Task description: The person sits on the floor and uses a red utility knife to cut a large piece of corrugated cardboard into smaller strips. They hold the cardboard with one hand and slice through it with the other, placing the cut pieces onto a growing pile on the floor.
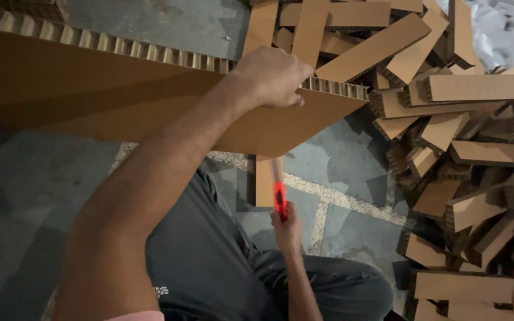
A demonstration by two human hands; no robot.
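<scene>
A large honeycomb cardboard board stands tilted across the upper left, its ribbed top edge facing me. My left hand grips that top edge near the board's right corner. Below the board, my right hand holds a red utility knife with its blade pointing up, next to a narrow cardboard strip that hangs from under the board's lower edge. Whether the blade touches the cardboard I cannot tell.
A heap of cut cardboard strips fills the right side from top to bottom. White scraps lie in the top right corner. The floor is grey stone with speckled seams. My legs in dark grey trousers are below.
</scene>
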